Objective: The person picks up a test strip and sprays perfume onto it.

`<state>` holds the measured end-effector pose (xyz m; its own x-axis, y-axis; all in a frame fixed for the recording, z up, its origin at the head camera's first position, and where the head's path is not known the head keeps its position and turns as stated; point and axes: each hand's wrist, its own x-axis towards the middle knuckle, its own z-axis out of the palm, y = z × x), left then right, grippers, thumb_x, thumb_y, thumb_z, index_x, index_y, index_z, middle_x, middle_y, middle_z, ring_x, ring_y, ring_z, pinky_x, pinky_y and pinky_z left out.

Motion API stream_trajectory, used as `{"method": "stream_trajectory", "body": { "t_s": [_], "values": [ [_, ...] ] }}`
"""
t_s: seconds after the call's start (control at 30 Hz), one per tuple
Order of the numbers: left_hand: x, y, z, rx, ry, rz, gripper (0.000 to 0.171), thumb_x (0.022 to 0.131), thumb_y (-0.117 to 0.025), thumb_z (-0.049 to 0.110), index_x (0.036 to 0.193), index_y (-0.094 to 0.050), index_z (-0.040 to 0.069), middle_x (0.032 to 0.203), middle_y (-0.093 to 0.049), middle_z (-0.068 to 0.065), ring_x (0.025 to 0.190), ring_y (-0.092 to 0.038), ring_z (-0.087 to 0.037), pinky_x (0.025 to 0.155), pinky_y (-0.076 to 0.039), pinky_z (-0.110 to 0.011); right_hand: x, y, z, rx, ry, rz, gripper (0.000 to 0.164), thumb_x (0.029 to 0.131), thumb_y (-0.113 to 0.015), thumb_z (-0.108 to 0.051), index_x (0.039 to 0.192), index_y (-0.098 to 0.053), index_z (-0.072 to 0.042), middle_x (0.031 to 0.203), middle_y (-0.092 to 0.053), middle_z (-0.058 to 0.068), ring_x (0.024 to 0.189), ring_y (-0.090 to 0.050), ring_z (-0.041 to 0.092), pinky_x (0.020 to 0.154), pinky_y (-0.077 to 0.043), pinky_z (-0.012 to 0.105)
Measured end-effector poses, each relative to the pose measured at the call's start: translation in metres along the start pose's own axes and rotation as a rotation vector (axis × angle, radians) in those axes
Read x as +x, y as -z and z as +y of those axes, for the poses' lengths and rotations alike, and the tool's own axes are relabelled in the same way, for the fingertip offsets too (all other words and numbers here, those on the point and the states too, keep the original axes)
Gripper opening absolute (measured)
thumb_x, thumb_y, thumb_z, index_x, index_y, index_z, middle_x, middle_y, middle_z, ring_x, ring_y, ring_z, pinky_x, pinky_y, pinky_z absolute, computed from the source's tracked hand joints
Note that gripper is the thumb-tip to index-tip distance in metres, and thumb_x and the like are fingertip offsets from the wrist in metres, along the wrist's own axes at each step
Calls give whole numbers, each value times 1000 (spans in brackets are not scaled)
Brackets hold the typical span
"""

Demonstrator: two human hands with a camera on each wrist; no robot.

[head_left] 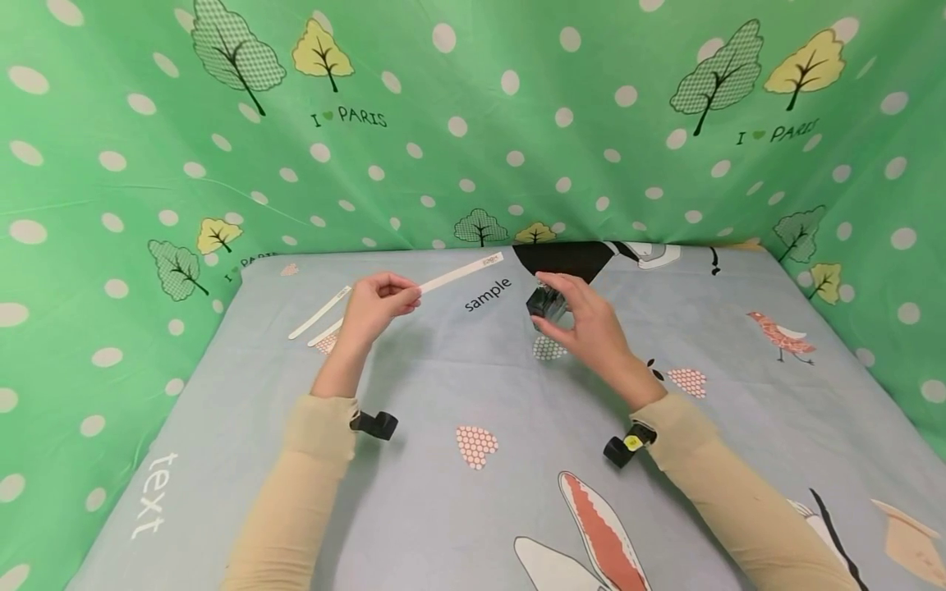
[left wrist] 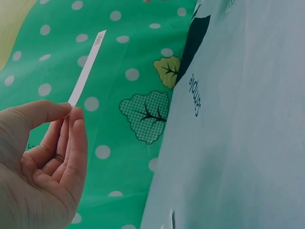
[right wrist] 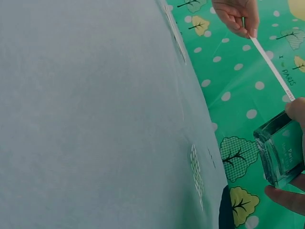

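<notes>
Between thumb and fingertips, my left hand point(head_left: 373, 310) pinches one end of a white paper test strip point(head_left: 460, 272). Small print marks the strip's far end, which points up and away in the left wrist view. My right hand point(head_left: 597, 332) grips a squarish glass perfume bottle point(head_left: 544, 304) by its sides, fingers on one side and thumb on the other. White lettering with the word Paris shows on the glass bottle point(right wrist: 281, 150) in the right wrist view. Both hands are raised over the cloth, with the strip's printed end to the left of the bottle in the head view.
Two more white strips point(head_left: 320, 313) lie on the cloth to the left, one partly behind my left hand. A grey-blue printed cloth point(head_left: 414, 492) covers the table. Green dotted fabric point(head_left: 414, 74) hangs behind and at both sides.
</notes>
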<state>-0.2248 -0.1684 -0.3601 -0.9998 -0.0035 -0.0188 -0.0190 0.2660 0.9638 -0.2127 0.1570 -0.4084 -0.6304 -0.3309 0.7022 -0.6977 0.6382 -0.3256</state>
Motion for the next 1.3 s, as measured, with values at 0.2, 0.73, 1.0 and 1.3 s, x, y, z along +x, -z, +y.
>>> {"method": "stream_trajectory", "body": {
  "t_s": [0.2,0.73,1.0,1.3],
  "values": [
    [0,-3,-1,1,-11,-15,24,92,-69,8,106,-65,-11,73,-66,10,70,-68,-2,75,-61,-23,0,-2,0,-34,4,-11,66,82,-83,-22,140,-52,-17,126,-62,10,109,-64,28,72,-57,45],
    [0,-9,-4,16,10,-41,22,93,-67,8,107,-64,-10,76,-66,9,71,-68,-3,74,-61,-22,2,-4,-5,-91,45,24,62,78,-86,-25,133,-59,-20,116,-64,14,82,-68,28,52,-52,40],
    [0,-11,-6,17,11,-41,23,93,-67,8,106,-65,-10,76,-66,9,72,-68,-4,71,-59,-18,2,-4,-5,-99,47,24,62,76,-87,-24,131,-60,-19,115,-65,13,81,-69,28,49,-50,38],
    [-2,-6,-6,16,17,-27,22,93,-68,9,107,-66,-7,77,-67,8,76,-70,-7,75,-61,-21,0,3,-5,-71,-23,0,65,81,-84,-23,139,-53,-19,123,-62,13,102,-66,30,56,-54,41]
  ]
}}
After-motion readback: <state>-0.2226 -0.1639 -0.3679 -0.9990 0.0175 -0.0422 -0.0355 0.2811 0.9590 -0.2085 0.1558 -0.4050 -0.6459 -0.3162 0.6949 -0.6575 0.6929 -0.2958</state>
